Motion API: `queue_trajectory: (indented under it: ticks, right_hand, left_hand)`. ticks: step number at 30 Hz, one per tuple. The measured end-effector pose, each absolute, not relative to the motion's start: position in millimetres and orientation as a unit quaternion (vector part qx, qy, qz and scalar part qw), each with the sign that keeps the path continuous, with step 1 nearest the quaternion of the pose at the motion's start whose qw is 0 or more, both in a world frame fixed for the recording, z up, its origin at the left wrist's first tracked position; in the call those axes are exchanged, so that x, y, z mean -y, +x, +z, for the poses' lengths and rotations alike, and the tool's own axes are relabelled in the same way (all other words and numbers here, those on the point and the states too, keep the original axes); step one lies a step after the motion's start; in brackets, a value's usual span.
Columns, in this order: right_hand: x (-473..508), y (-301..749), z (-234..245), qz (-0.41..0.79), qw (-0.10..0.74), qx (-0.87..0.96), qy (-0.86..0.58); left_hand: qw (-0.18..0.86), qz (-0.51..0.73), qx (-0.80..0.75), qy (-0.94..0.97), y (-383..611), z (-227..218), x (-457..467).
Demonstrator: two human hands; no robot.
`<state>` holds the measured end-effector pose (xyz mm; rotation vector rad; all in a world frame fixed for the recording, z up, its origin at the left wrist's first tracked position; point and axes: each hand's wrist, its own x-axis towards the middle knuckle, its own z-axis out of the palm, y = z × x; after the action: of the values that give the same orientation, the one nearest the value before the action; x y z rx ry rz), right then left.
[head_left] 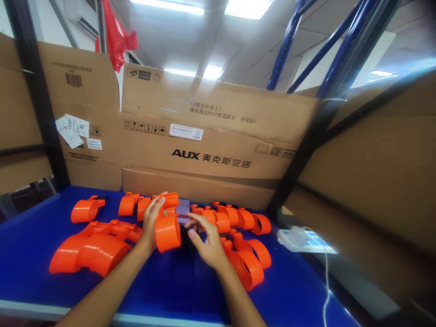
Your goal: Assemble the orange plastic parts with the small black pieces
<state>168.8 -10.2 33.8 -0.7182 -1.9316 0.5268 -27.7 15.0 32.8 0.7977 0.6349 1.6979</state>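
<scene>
My left hand [153, 222] is closed around an orange plastic part with a round ring end [168, 234], raised above the blue tabletop. Its fingers are partly hidden behind the part. Just to the right, my right hand [209, 243] has its fingers and thumb apart, close to a dark piece beside the ring. Whether the fingertips touch that piece I cannot tell. Behind the hands stands a phone [184, 206] with a lit screen. Several similar orange parts [98, 252] lie to the left of my hands, and more orange parts [247, 265] lie to the right.
A blue tabletop [156, 293] carries the parts. Cardboard panels [211, 136] wall off the back and sides, between dark rack posts [296, 170]. On the right lies a white power strip [303, 240] with a cable [326, 290] running down. A red bag [117, 38] hangs at upper left.
</scene>
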Motion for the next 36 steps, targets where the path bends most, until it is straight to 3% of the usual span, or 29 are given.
queue_trajectory:
  ticks: [6,12,15,21,27,32,36]
  right_hand:
    - [15,167,31,0.273,0.445,0.815,-0.249]
    - [8,171,29,0.243,0.539,0.74,-0.32]
    - [5,173,29,0.26,0.56,0.726,-0.303]
    - [8,173,29,0.332,0.551,0.727,-0.242]
    - [3,171,28,0.311,0.587,0.684,-0.302]
    - [1,169,26,0.304,0.597,0.672,-0.314]
    - [0,171,24,0.305,0.598,0.666,-0.324]
  left_hand:
    - [0.443,0.706,-0.334,0.44,-13,24,-11]
    - [0.133,0.559,-0.319,0.754,-12,28,9]
    - [0.047,0.477,-0.322,0.816,-9,36,18]
    - [-0.045,0.42,-0.326,0.845,-31,67,30]
    - [-0.148,0.297,-0.463,0.822,-158,109,19]
    - [-0.133,0.114,-0.584,0.792,-261,106,-7]
    - [-0.09,0.089,-0.604,0.787,-283,81,-20]
